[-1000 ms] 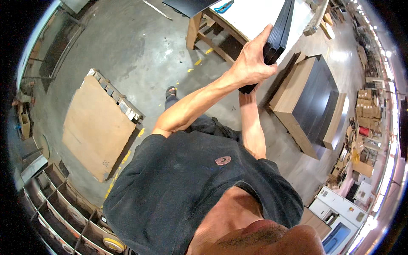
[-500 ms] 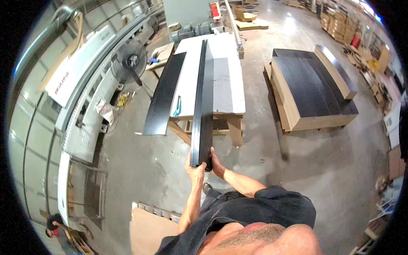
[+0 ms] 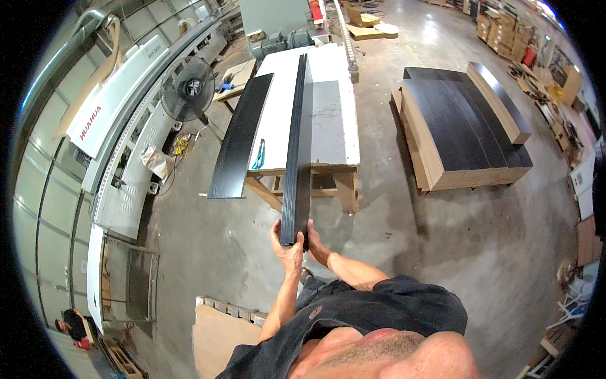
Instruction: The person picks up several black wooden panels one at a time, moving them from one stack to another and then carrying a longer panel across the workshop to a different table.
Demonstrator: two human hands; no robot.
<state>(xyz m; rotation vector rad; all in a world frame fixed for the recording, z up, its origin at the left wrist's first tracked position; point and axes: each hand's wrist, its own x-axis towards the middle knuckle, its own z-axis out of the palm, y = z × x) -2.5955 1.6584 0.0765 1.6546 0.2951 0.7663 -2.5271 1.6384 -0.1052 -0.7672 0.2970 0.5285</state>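
Several black boards point(image 3: 299, 151), standing on edge together, are gripped at their near end between my left hand point(image 3: 288, 251) and right hand point(image 3: 318, 244). Their far end reaches over the white table point(image 3: 278, 117). Left of them lie a blue tool point(image 3: 259, 155) and black panel point(image 3: 240, 142); right, a stack point(image 3: 464, 123).

The boards point(image 3: 297, 158) are black, finely lined lengthwise along their edges. The loose panel point(image 3: 243, 139) and shirt point(image 3: 407, 309) are black too; the table point(image 3: 276, 120) white, the cutter point(image 3: 259, 155) turquoise, the stack point(image 3: 461, 107) black over tan sides, the floor point(image 3: 379, 215) mottled grey.
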